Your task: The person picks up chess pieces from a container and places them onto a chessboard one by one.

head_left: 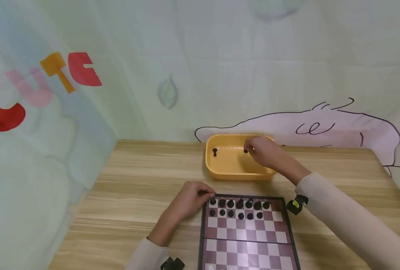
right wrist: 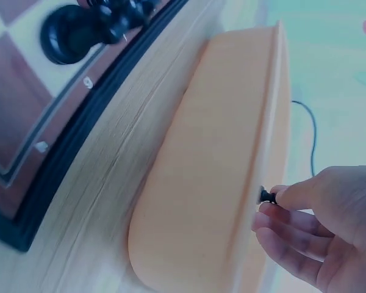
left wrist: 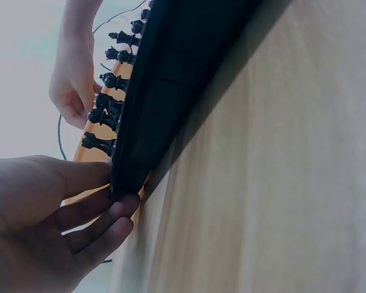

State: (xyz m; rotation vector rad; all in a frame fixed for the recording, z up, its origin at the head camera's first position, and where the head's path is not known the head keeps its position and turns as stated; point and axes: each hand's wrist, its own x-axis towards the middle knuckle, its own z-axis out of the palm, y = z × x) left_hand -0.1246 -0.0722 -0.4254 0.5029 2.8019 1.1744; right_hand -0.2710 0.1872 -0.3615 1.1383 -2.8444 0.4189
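Observation:
A black chess piece [right wrist: 268, 196] is pinched between the thumb and fingers of my right hand [head_left: 261, 150], over the yellow bin [head_left: 217, 174]. Its upper part is hidden by the fingers. Another black chess piece [head_left: 215, 152] lies on the left inside the bin. My left hand [left wrist: 61, 207] grips the far left corner of the chessboard [head_left: 246, 235], thumb by the top edge and fingers at the side and underneath. Black pieces stand in two rows at the board's far end, among them a rook [left wrist: 99, 143] by my left thumb. The far right corner square is bare.
The bin stands on the wooden table [head_left: 146, 161], just beyond the board and near the printed cloth backdrop [head_left: 139, 93]. Pale pieces [head_left: 210, 267] show at the lower edge of the head view. A thin dark cord [right wrist: 313, 131] appears behind the bin.

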